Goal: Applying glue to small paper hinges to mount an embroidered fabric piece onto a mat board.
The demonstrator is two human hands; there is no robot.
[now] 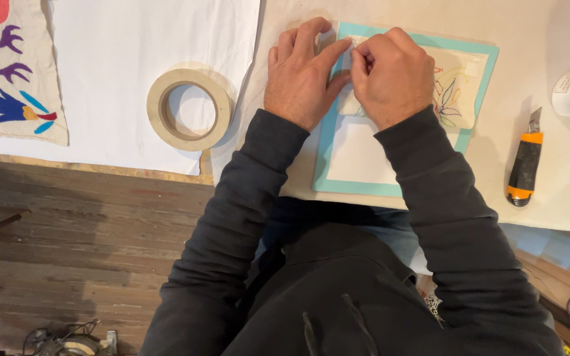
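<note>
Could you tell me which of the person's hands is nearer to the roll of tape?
The left hand. It rests on the upper left corner of the turquoise-bordered board, just right of the roll of tape. The right hand lies farther right, over the drawing.

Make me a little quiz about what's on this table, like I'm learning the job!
1. True or false: the roll of tape lies to the left of the left hand.
2. Which tool lies to the right of the right hand? A) scissors B) a utility knife with an orange and black handle C) a paintbrush
3. What colour is the border of the flat board under both hands?

Key
1. True.
2. B, the utility knife.
3. Light blue-green, around a white middle; a cream sheet with a line drawing lies on it.
</note>
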